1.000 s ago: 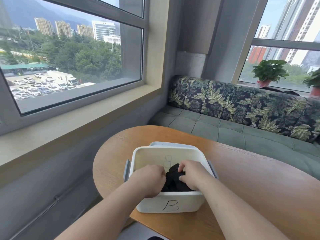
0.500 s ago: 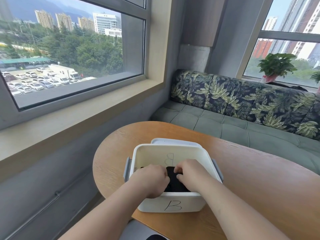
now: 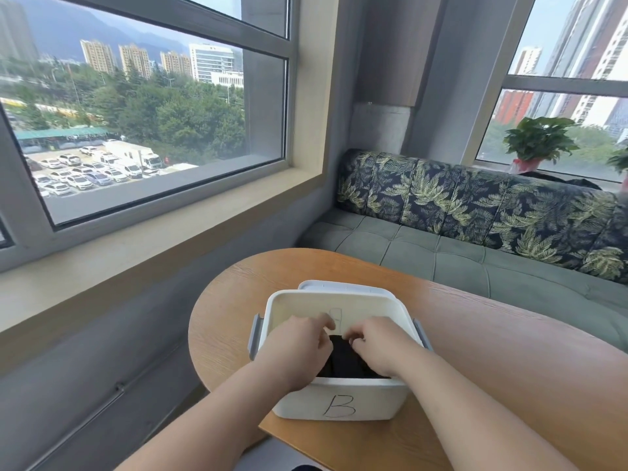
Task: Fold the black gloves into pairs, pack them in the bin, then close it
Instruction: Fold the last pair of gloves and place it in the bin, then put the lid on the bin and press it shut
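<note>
Black gloves, one white bin, two hands inside

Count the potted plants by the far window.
2. One potted plant stands on the sill behind the sofa; a second plant is cut off by the picture's right edge. More may lie beyond it.

One wide-angle camera, worn on the head, looks forward and down along both forearms, sitting close above the bin at lower centre; the table spreads beneath, the window fills the upper left and the sofa the right.
</note>
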